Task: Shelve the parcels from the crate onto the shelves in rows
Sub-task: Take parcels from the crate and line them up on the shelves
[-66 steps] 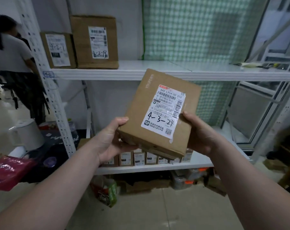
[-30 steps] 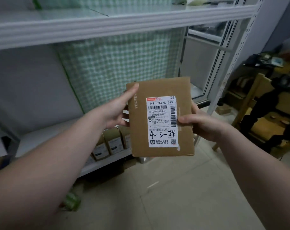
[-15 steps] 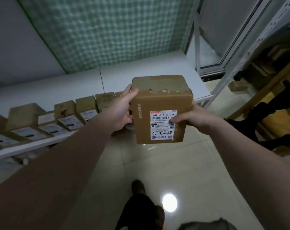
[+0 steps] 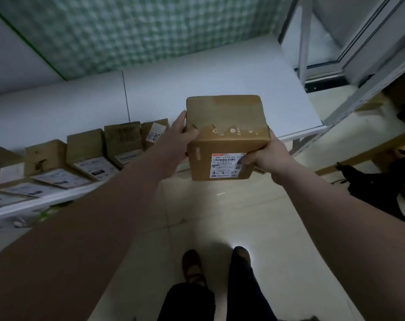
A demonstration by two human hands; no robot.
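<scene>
We hold a brown cardboard parcel (image 4: 227,135) in the air with both hands, out over the front edge of the white shelf (image 4: 220,75) and above the floor (image 4: 220,216). Its label (image 4: 227,165) faces us, with handwriting that reads like 4-3-24; the taped top face tilts away toward the shelf. Our left hand (image 4: 177,137) clamps the parcel's left side, fingers up along the top edge. Our right hand (image 4: 270,155) clamps the right side, thumb pressed over the label's right end. The hands are apart, the parcel between them.

Left of the parcel, a row of boxes (image 4: 85,151) stands along the shelf's front edge, labels facing out; the nearest box sits just behind our left hand. The shelf behind and to the right of the parcel is bare white board. Behind the shelf we see a green checked wall covering (image 4: 150,31). Right of the parcel a metal shelf post (image 4: 363,89) runs up, with wooden furniture (image 4: 368,149) beyond it. Below the parcel our two shoes (image 4: 216,262) stand on the tiled floor.
</scene>
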